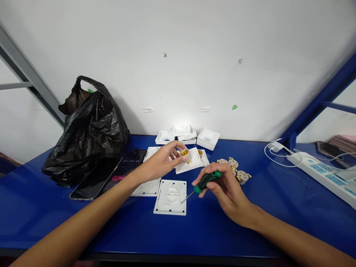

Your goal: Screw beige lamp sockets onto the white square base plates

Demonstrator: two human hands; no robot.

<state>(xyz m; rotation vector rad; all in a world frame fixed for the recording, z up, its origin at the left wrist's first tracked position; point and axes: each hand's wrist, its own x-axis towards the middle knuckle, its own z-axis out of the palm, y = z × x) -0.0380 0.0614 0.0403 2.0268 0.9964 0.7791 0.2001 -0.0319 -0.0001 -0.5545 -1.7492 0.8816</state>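
My left hand [164, 158] pinches a small white lamp socket with a brass inside [185, 154] over a white square plate [191, 161]. My right hand [222, 185] is closed around a green-and-black screwdriver [205, 181]; its thin shaft points left and down toward a white square cover plate [170, 197] lying flat on the blue table [278, 207]. Another white plate [147, 188] lies partly under my left wrist.
A black plastic bag [89, 129] stands at the back left, with a phone showing a timer [128, 168] and a dark tablet [93, 181] beside it. White boxes [208, 138] line the wall. Loose sockets [237, 170] lie right of my hands. A power strip [322, 174] sits far right.
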